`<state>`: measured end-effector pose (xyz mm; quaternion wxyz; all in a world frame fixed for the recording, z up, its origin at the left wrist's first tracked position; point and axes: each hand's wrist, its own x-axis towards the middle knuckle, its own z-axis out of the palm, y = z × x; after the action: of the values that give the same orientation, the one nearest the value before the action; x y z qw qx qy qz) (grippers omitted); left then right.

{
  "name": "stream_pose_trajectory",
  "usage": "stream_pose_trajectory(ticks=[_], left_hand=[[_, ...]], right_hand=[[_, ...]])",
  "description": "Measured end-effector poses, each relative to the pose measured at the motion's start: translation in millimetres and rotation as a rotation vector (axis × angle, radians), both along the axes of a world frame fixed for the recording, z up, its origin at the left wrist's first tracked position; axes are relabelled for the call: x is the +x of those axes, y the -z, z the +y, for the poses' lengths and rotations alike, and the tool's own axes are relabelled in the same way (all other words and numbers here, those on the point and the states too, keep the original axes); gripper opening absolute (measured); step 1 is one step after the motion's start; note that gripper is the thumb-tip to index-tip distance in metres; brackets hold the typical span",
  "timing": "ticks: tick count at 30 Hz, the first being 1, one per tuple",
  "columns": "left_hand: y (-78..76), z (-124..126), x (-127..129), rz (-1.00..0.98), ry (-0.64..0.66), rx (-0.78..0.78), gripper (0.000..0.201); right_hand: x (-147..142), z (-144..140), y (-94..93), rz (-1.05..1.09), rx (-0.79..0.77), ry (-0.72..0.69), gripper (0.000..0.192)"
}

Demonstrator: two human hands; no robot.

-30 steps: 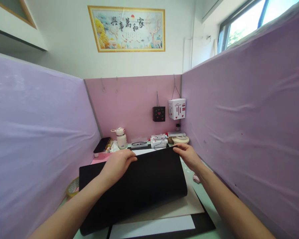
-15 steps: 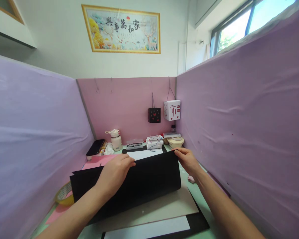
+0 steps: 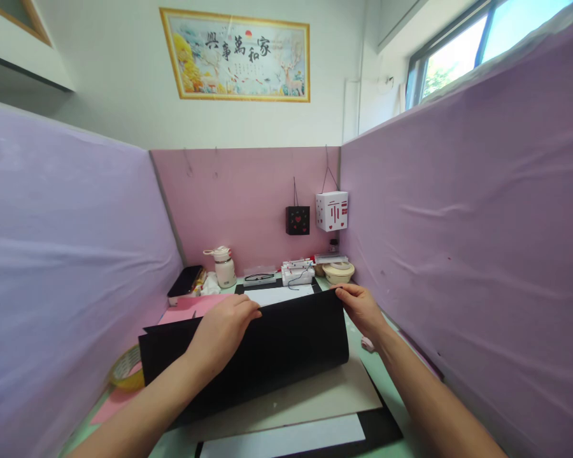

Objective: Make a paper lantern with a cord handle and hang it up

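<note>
A large black sheet (image 3: 286, 346) is held by its far edge, curled over toward the person. The left hand (image 3: 222, 331) is laid over that edge left of the sheet's middle, palm down, fingers closed around the edge, with the forearm stretched across the sheet's left half. The right hand (image 3: 360, 305) is clamped on the sheet's far right corner, thumb on the near face and fingers behind it. The sheet's lower part lies on a beige board (image 3: 315, 397), below which a white sheet (image 3: 286, 440) and a black mat (image 3: 386, 429) are seen. A pink sheet (image 3: 191, 305) lies beyond the black sheet's left end, and a tape roll (image 3: 124, 372) sits just left of it. Purple partitions (image 3: 458, 222) close in on both sides of the black sheet; bare green tabletop (image 3: 377, 366) is left only to its right.
</note>
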<state>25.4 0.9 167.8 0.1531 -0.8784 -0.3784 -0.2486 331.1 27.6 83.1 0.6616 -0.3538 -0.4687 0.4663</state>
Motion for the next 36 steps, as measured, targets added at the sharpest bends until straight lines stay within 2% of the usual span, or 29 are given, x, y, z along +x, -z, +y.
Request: stream_pose_trajectory(ticks=[7, 18, 27, 32, 36], left_hand=[[-9.0, 5.0, 2.9, -0.045, -0.033, -0.147, 0.015], [-21.3, 11.0, 3.5, -0.101, -0.064, -0.266, 0.009], [-16.9, 20.5, 2.6, -0.188, 0.01, -0.307, 0.007], [-15.8, 22.7, 0.3, -0.259, 0.054, -0.348, 0.013], [-14.6, 22.0, -0.8, -0.273, 0.082, -0.304, 0.011]], right_hand=[[3.1, 5.7, 0.6, -0.036, 0.04, 0.041, 0.03], [12.2, 5.3, -5.3, -0.065, 0.093, 0.112, 0.028], [11.2, -0.6, -12.7, -0.008, 0.032, 0.136, 0.034], [9.8, -2.2, -16.0, 0.072, -0.025, 0.097, 0.033], [11.7, -1.6, -13.5, 0.099, -0.036, 0.079, 0.032]])
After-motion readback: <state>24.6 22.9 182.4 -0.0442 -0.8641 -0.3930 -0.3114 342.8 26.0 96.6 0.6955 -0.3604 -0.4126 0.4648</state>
